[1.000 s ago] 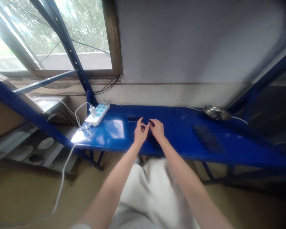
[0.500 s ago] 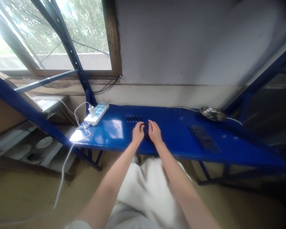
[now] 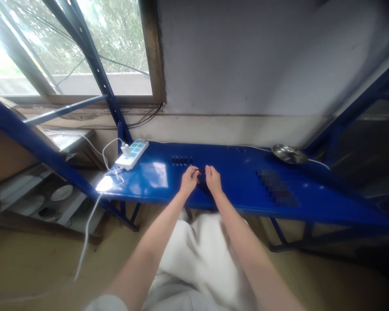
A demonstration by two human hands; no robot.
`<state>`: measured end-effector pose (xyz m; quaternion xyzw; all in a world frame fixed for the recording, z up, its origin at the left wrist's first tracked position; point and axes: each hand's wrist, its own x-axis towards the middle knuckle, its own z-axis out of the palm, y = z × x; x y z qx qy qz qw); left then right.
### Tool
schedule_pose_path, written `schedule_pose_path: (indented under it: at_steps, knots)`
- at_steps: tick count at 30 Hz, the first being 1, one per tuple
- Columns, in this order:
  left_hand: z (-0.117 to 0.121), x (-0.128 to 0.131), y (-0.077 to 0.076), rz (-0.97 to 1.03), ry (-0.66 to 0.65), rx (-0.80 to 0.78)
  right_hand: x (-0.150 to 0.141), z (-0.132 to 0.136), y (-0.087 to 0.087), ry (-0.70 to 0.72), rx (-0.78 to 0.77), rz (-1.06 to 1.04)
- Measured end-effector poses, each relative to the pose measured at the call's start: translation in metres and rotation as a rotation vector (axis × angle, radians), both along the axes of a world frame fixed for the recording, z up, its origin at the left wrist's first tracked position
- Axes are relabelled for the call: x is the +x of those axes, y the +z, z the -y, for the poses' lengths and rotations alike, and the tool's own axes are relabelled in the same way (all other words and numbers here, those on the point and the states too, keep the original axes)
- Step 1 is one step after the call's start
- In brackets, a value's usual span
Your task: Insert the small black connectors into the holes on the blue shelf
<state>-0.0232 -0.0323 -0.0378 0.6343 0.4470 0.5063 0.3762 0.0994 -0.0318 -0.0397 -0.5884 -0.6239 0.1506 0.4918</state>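
Between my two hands, a small dark slim piece (image 3: 202, 169) is held just over the blue tabletop (image 3: 233, 185); its exact kind is too small to make out. My left hand (image 3: 189, 180) pinches its left end with thumb and fingers. On the other end, my right hand (image 3: 213, 179) is closed, fingers curled around it. Just beyond my left hand, several small black pieces (image 3: 181, 161) with lighter ends stand in a short row on the tabletop.
A white power strip (image 3: 132, 154) with a plug and cable lies at the left. Tiny bits (image 3: 240, 150) are scattered near the back edge. At the right are a shiny metal bowl (image 3: 288, 154) and a blurred-out dark object (image 3: 278, 188). Blue uprights (image 3: 99, 71) frame the bench.
My right hand has shifted slightly right and down, its fingers now curled closer around the dark piece. My left hand has turned a little, still pinching. The row of black pieces has not moved.
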Motion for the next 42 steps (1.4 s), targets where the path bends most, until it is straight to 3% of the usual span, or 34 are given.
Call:
schedule_pose_path:
  at_steps: [10, 23, 29, 42]
  knots:
    - [-0.0013, -0.0032, 0.0025, 0.007, -0.036, -0.073, -0.0009, 0.0015, 0.002, 0.026, -0.013, -0.027]
    - [-0.0056, -0.0021, -0.002, 0.067, 0.035, -0.173, 0.0, -0.0003, -0.0016, 0.042, -0.009, -0.019]
    - [-0.002, -0.0038, 0.0029, 0.128, -0.036, -0.097, 0.0024, 0.0002, 0.0016, -0.053, -0.029, -0.117]
    - [-0.0063, -0.0036, -0.0042, 0.059, -0.056, -0.11, 0.002, -0.0026, -0.0038, -0.024, -0.006, -0.08]
